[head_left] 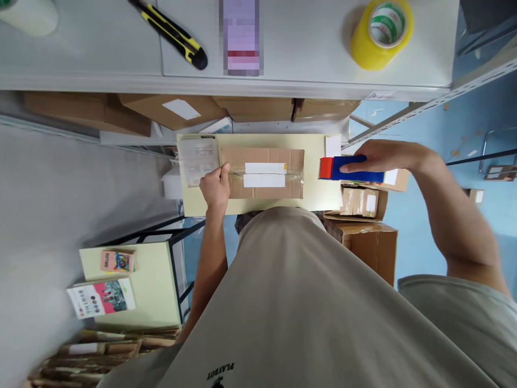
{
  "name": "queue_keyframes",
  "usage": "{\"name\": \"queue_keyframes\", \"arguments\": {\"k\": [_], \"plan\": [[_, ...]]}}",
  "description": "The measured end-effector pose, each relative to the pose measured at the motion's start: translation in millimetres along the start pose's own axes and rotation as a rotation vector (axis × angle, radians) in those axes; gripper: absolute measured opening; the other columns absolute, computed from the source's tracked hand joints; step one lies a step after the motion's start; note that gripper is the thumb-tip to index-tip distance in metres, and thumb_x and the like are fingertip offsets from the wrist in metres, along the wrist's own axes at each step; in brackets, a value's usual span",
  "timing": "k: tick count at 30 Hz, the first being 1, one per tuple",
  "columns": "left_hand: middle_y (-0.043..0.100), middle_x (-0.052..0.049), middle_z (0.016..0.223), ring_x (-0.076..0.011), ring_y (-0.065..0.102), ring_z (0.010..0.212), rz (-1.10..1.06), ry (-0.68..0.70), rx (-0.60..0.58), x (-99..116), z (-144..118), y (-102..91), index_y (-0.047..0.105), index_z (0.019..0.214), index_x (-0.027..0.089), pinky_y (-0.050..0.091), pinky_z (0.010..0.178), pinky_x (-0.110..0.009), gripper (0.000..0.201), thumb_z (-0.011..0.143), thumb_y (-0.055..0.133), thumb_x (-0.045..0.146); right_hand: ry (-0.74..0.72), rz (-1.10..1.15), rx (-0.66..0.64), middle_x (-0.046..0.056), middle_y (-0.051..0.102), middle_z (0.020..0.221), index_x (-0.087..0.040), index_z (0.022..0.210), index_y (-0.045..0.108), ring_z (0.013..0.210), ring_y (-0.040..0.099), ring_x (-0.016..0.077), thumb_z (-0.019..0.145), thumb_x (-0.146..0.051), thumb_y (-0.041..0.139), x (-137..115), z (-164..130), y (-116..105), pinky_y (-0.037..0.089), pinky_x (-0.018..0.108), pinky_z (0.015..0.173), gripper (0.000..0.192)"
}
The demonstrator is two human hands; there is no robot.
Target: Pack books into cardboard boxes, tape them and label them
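Observation:
A flat cardboard box [274,153] lies on the pale yellow tabletop [252,207], with two white labels on its top and shiny clear tape along its middle. My left hand [215,186] is closed at the box's left edge, thumb and fingers pinching there; whether they also hold a tape end is too small to tell. To the right of the box, my right hand [369,157] grips a tape dispenser [350,168], blue with a red toothed end that points left toward the box. A clear plastic-like sheet [197,156] lies by my left hand.
Above the table runs a grey shelf [291,48] carrying a yellow tape roll [363,46] and a utility knife [173,33]. Cardboard boxes [254,109] sit beneath it. An open carton [374,250] stands at lower right. Books [103,297] rest on a side table at left.

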State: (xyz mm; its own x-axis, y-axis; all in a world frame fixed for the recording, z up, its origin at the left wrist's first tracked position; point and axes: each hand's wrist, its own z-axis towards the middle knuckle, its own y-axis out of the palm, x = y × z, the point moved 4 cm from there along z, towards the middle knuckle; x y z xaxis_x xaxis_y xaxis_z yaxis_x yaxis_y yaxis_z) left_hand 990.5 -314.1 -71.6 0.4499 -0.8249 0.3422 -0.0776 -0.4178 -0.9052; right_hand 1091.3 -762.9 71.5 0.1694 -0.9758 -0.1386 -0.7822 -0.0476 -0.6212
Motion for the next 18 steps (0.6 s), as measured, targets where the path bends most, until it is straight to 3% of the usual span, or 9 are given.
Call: {"name": "queue_keyframes", "arguments": {"k": [3,10,15,18], "plan": [[0.083,-0.019,0.093,-0.0354,0.077,0.1,0.016,-0.004,-0.003,3.4,0.7,-0.4,0.085,0.094,0.018,0.04,0.082,-0.037,0.05,0.123,0.053,0.042,-0.038,0.001,-0.174,0.008,0.072,0.072,-0.022,0.087,0.081,0.072,0.066,0.0246,0.104,-0.094,0.066,5.3,10.5,15.1,0.046,0.04,0.073,0.075],[0.082,-0.017,0.089,-0.0324,0.073,0.094,0.071,-0.026,-0.007,5.0,3.4,-3.7,0.082,0.088,0.018,0.038,0.082,-0.038,0.051,0.123,0.052,0.039,-0.088,0.044,-0.184,0.009,0.075,0.072,-0.022,0.09,0.083,0.072,0.069,0.0272,0.096,-0.106,0.061,12.3,30.3,28.3,0.046,0.039,0.074,0.087],[0.081,-0.017,0.087,-0.0305,0.071,0.09,0.118,-0.027,-0.004,7.7,4.5,-4.9,0.079,0.085,0.019,0.036,0.079,-0.037,0.052,0.123,0.052,0.041,-0.103,0.019,-0.162,0.01,0.079,0.081,-0.022,0.095,0.084,0.076,0.072,0.0274,0.099,-0.101,0.062,28.6,32.9,34.8,0.046,0.039,0.074,0.082],[0.082,-0.017,0.089,-0.0307,0.072,0.09,0.13,-0.027,-0.004,11.2,5.0,-5.2,0.077,0.082,0.02,0.036,0.078,-0.037,0.052,0.122,0.052,0.042,-0.076,-0.012,-0.15,0.013,0.08,0.082,-0.02,0.096,0.085,0.079,0.075,0.0302,0.103,-0.097,0.06,24.8,37.3,44.0,0.047,0.04,0.074,0.081]]}}
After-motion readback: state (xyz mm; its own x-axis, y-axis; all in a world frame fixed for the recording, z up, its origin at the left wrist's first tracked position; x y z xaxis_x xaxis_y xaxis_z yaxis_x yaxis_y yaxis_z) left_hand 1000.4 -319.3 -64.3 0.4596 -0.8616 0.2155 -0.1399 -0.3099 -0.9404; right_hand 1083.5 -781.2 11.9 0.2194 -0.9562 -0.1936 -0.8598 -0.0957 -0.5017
